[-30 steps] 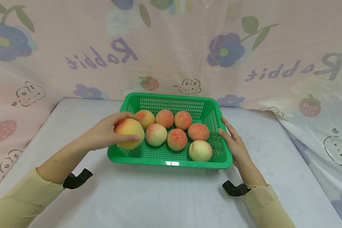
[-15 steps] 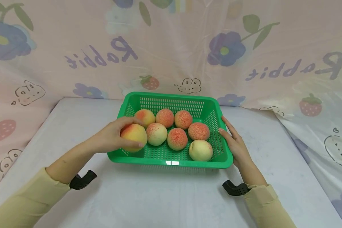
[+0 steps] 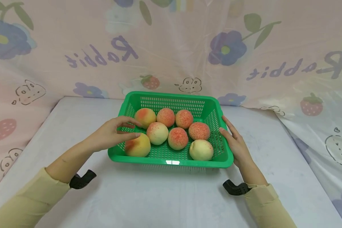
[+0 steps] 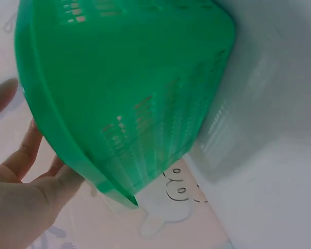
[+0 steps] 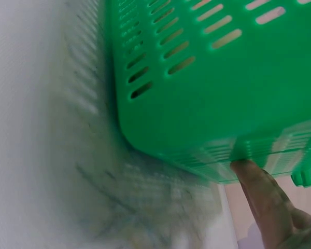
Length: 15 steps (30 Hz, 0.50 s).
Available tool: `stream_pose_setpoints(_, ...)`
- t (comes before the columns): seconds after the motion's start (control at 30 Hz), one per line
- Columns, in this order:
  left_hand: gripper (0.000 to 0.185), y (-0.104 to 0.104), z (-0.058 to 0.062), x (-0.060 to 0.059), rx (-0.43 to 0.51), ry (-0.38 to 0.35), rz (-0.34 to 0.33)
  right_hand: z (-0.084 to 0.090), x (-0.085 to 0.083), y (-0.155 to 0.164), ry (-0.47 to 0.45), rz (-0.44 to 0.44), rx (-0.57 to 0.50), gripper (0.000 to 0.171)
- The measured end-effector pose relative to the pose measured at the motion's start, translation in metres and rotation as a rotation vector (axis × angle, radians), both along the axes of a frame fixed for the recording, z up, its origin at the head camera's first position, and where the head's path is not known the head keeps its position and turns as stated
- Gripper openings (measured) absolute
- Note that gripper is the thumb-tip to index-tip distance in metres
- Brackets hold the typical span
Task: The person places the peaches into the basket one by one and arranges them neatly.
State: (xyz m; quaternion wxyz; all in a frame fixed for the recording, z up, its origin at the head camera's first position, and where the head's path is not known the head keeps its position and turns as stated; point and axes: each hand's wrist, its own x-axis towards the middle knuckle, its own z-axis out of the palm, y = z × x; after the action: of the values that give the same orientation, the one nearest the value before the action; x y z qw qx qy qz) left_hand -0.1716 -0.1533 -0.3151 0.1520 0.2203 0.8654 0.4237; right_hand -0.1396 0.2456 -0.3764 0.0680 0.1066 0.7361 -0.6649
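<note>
A green slotted basket [image 3: 171, 164] stands mid-table with several peaches in it. A yellow-orange peach [image 3: 138, 146] lies in its front left corner. My left hand [image 3: 132, 129] hovers over the basket's left rim just above that peach, fingers spread and relaxed, holding nothing. My right hand [image 3: 229, 134] lies flat against the basket's right outer wall, fingers straight. A pale peach [image 3: 201, 149] sits at the front right. In the left wrist view the basket's wall [image 4: 129, 78] fills the frame beside my left hand [image 4: 20, 192]. In the right wrist view one fingertip [image 5: 262, 197] touches the basket [image 5: 223, 78].
The basket rests on a white table [image 3: 171, 196]. A pink flowered plastic curtain [image 3: 171, 47] closes in the back and both sides. Black wrist mounts [image 3: 82, 179] sit on both forearms.
My left hand carried the yellow-orange peach over the left rim, lowered it into the front left corner and let go. The right hand stayed against the basket.
</note>
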Motion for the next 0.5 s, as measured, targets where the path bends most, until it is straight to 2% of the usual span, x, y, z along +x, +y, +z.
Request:
stream_pose_setpoints(0.17,0.032,-0.0018,-0.0009,-0.0013,-0.017,-0.042,0.039,-0.0003,0.0,0.0008,0.003,0.003,0.001,0.06)
stream_pose_setpoints(0.5,0.035,-0.0041,-0.0016,-0.0024,-0.019,-0.039,0.07,-0.0028,-0.0013,0.0008,0.007,-0.007,0.013,0.058)
